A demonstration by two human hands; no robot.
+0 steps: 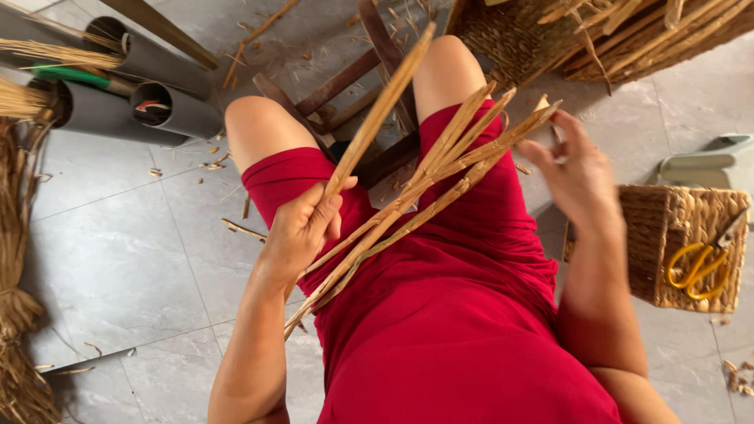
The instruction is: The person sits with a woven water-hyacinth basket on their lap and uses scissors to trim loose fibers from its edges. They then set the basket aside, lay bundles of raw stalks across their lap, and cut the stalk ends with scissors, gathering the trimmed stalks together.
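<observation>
Head view, nearest first: the left hand (302, 228) has its grip closed around a bundle of dried reed strips (416, 188) lying across the lap of the red dress (448, 314). One flat strip (381, 110) rises steeply from that grip. Up the bundle, at its far tips, the right hand (577, 169) has loosely spread fingers touching the strip ends, pinching none firmly. Right of that hand sits a woven basket (652, 235) with yellow-handled scissors (699, 267). Beyond the left grip lie grey pipes (169, 114) on the tiled floor (110, 259).
</observation>
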